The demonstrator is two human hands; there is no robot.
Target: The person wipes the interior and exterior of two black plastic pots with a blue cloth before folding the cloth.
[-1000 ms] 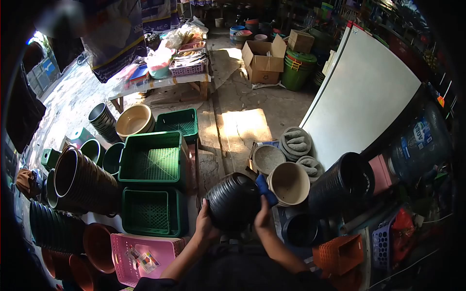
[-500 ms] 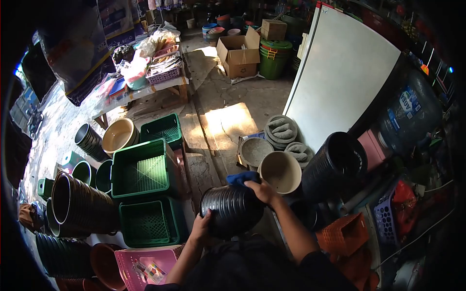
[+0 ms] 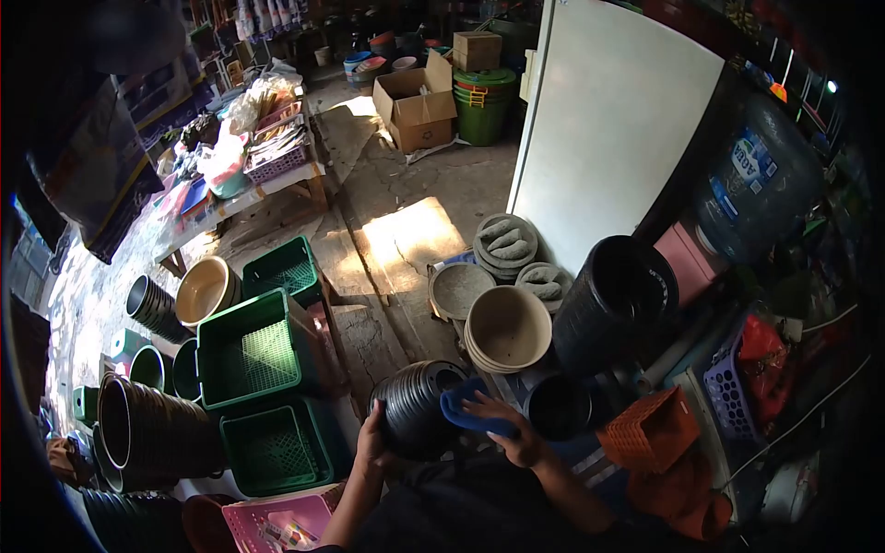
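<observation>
A stack of black ribbed plastic pots (image 3: 406, 405) lies tilted in front of my body, its mouth toward the upper right. My left hand (image 3: 372, 442) grips the stack on its left side, the thumb along the ribs. My right hand (image 3: 516, 433) has a blue cloth (image 3: 466, 410) at the right of the pots' rim, fingers stretched over it. Part of the cloth is hidden under that hand. Just beyond stand a stack of beige pots (image 3: 512, 332) and a dark pot (image 3: 558, 407).
On the left stand green baskets (image 3: 247, 405), a stack of brown pots (image 3: 152, 429) and a pink basket (image 3: 240, 525). To the right are a tall black pot stack (image 3: 599, 318), an orange basket (image 3: 645, 433) and a white panel (image 3: 618, 120). Stone mortars (image 3: 505, 244) sit ahead.
My right hand and the cloth have moved from the top of the pots down to the right of their rim. The pot stack has turned so its mouth shows. The view has shifted.
</observation>
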